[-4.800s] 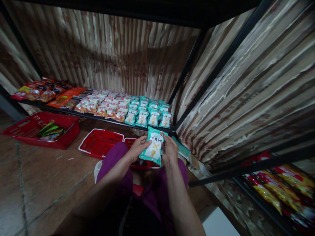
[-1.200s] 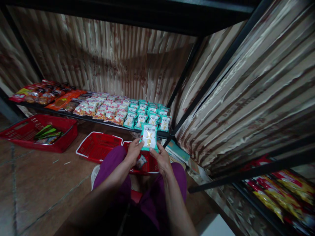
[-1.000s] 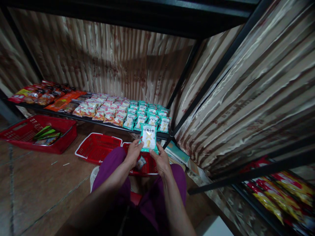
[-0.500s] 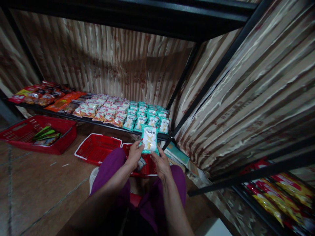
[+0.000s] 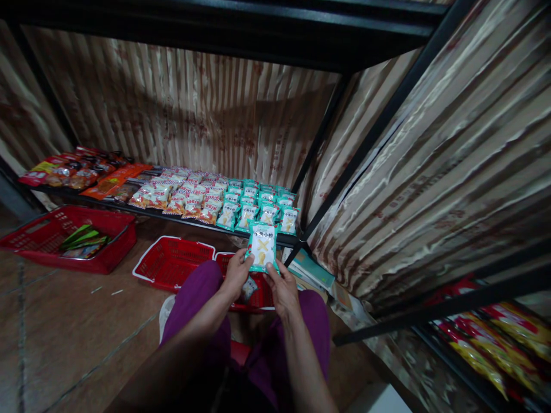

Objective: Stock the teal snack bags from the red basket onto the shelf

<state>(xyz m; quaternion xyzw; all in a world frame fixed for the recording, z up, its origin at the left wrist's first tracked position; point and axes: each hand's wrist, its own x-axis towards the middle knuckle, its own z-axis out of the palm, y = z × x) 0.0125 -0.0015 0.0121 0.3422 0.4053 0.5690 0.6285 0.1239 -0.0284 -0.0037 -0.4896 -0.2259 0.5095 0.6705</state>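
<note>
A teal and white snack bag (image 5: pixel 262 244) is held upright between both hands, its printed front towards me. My left hand (image 5: pixel 237 272) grips its lower left edge, thumb on the front. At the lower right corner, my right hand (image 5: pixel 282 287) pinches it with the thumb in front. Just beyond stand rows of matching teal snack bags (image 5: pixel 247 213) on the low black shelf (image 5: pixel 206 226). Beneath my hands is a red basket (image 5: pixel 262 297) with a small packet (image 5: pixel 248 288) in it, partly hidden by my left hand.
Orange and white snack bags (image 5: pixel 193 201) and red and orange packets (image 5: pixel 71 169) fill the shelf's left side. A red basket (image 5: pixel 167 264) and a larger red one (image 5: pixel 99 258) sit on the floor. Black posts (image 5: pixel 344 201) rise at right, near yellow and red bags (image 5: pixel 477 350).
The view has shifted slightly, so everything appears a little lower and to the right. Both hands keep hold of the snack bag, which has barely moved.
</note>
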